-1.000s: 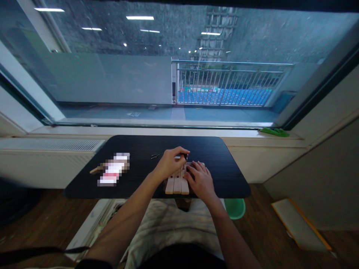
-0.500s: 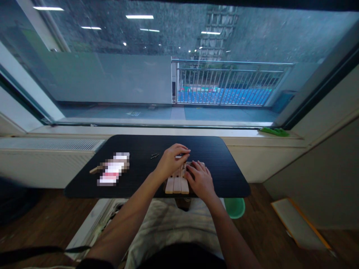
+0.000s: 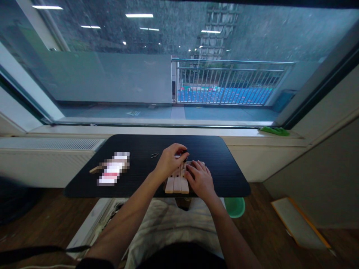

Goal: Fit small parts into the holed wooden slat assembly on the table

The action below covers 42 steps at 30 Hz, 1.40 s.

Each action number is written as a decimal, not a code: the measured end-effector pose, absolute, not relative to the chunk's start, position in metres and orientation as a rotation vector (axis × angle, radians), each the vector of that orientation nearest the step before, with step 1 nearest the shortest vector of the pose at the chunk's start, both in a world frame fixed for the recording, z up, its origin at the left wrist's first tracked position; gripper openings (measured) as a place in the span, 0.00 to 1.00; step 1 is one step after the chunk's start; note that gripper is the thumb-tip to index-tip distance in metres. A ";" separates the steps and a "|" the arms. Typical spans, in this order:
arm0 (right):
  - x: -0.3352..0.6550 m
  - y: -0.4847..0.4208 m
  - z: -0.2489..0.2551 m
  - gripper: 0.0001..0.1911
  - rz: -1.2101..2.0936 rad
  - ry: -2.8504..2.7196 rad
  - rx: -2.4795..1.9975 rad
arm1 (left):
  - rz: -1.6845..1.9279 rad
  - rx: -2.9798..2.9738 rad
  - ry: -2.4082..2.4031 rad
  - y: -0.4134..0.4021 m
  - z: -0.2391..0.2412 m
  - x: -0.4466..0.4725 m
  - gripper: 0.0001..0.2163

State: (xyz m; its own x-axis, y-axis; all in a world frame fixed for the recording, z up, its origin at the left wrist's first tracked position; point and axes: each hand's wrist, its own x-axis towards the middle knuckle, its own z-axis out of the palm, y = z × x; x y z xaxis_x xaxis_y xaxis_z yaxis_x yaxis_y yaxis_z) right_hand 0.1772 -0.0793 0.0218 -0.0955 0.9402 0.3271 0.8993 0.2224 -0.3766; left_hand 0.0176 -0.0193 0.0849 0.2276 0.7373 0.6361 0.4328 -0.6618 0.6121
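A pale wooden piece of three joined slats (image 3: pixel 176 184) lies near the front edge of the black table (image 3: pixel 224 175). My left hand (image 3: pixel 169 161) hovers over its far end, fingers curled in a grip round a small dark tool whose tip shows at the fingertips. My right hand (image 3: pixel 199 179) rests flat on the right side of the wooden piece, fingers spread and pressing down. The far end of the slats is hidden under both hands.
Two small dark screws (image 3: pixel 154 155) lie on the table just left of my left hand. A blurred packet over a wooden stick (image 3: pixel 113 172) sits at the table's left. A green stool (image 3: pixel 235 207) stands under the right front edge. A window sill runs behind.
My left hand has shifted its grip slightly, the fingers turning over the tool. The right hand and the wooden piece have stayed put.
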 end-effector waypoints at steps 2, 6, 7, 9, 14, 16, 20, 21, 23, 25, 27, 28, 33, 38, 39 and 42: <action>0.177 -0.079 0.022 0.18 0.115 -2.011 -1.696 | 1.396 2.193 1.095 -0.018 0.084 0.017 0.05; 0.178 -0.079 0.022 0.18 0.102 -2.019 -1.685 | 1.390 2.189 1.084 -0.017 0.084 0.016 0.04; 0.178 -0.079 0.021 0.18 0.098 -2.023 -1.679 | 1.392 2.187 1.079 -0.017 0.083 0.016 0.03; 0.179 -0.079 0.020 0.19 0.094 -2.026 -1.672 | 1.397 2.181 1.068 -0.017 0.083 0.017 0.03; 0.179 -0.078 0.019 0.18 0.081 -2.009 -1.669 | 1.395 2.159 1.060 -0.018 0.084 0.017 0.03; 0.178 -0.079 0.019 0.18 0.084 -2.005 -1.672 | 1.390 2.160 1.062 -0.019 0.085 0.018 0.03; 0.178 -0.079 0.022 0.18 0.106 -2.004 -1.685 | 1.370 2.158 1.071 -0.021 0.087 0.018 0.04; 0.177 -0.079 0.022 0.18 0.111 -2.007 -1.686 | 1.367 2.153 1.069 -0.021 0.087 0.018 0.04; 0.177 -0.080 0.023 0.18 0.116 -2.013 -1.688 | 1.371 2.143 1.063 -0.021 0.087 0.018 0.04; 0.177 -0.080 0.024 0.18 0.114 -2.015 -1.691 | 1.380 2.138 1.052 -0.021 0.086 0.018 0.04; 0.177 -0.080 0.024 0.18 0.115 -2.010 -1.695 | 1.388 2.142 1.042 -0.020 0.086 0.018 0.04; 0.177 -0.080 0.024 0.18 0.116 -2.008 -1.696 | 1.390 2.146 1.040 -0.020 0.086 0.018 0.04; 0.177 -0.080 0.023 0.18 0.117 -2.005 -1.688 | 1.372 2.164 1.044 -0.020 0.085 0.018 0.04; 0.177 -0.080 0.023 0.18 0.134 -2.002 -1.704 | 1.372 2.168 1.037 -0.019 0.085 0.020 0.05; 0.176 -0.080 0.023 0.18 0.135 -2.002 -1.703 | 1.374 2.161 1.033 -0.019 0.085 0.020 0.05; 0.176 -0.080 0.023 0.18 0.139 -2.001 -1.701 | 1.371 2.145 1.017 -0.020 0.086 0.020 0.05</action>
